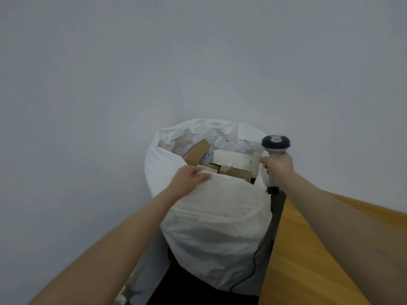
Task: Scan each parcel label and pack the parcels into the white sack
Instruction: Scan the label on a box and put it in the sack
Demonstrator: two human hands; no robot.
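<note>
plain parcel-packing room: bare grey wall (pixel 198 51), wooden table (pixel 312 249), scanner (pixel 275 143).

White sack (pixel 215 227) covers most of the parcels (pixel 233 160); label (pixel 203 167) print unreadable.

Single head-worn wide-angle view, forward and down, close above the white sack (pixel 217 227) by a wall (pixel 132 62).

Both bare forearms reach forward. The left hand (pixel 189 178) grips the white sack (pixel 217 219) rim. The right hand (pixel 278 167) grips the scanner (pixel 275 143).
</note>
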